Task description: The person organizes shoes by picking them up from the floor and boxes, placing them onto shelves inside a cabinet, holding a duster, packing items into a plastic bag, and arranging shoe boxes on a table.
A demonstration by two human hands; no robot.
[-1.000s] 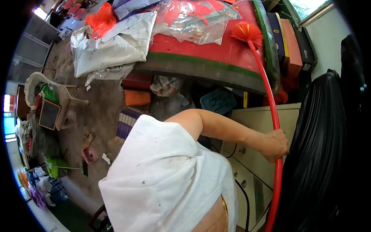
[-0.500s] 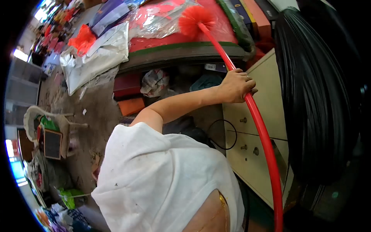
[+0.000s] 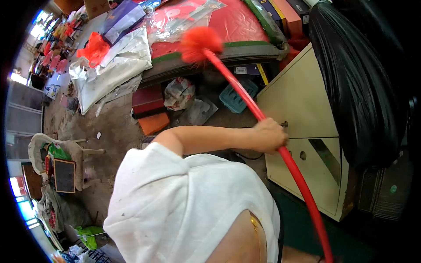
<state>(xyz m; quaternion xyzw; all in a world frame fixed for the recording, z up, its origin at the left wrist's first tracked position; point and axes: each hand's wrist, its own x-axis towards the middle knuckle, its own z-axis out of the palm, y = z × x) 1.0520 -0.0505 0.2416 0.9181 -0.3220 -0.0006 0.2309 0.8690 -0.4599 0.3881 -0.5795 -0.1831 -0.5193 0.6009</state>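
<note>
My left hand [image 3: 268, 135] is closed around the red pole of a long-handled cobweb brush [image 3: 232, 81], its fingers wrapped over the shaft. The round red bristle head [image 3: 201, 44] overlaps the front edge of a red, plastic-covered table [image 3: 239, 26] and looks smeared by motion. From my fist the pole runs down to the lower right, curving in this wide view. A bit of my right forearm [image 3: 300, 255] shows at the bottom edge, and the right hand is out of frame. Just beside my left fist stands a cream cabinet [image 3: 302, 98] with round knobs.
A black plastic-wrapped bundle [image 3: 357, 87] rises at the right. Beneath the table lie a blue-green plastic basket [image 3: 237, 96], an orange box [image 3: 154, 124] and a stuffed plastic bag [image 3: 180, 93]. A white sheet bag [image 3: 112, 70] hangs off the table's left side. Further left is a chair [image 3: 76, 153].
My left hand has moved down in view, with the brush head shifting left and down from the tabletop to its front edge. The cabinet and the basket now show more fully.
</note>
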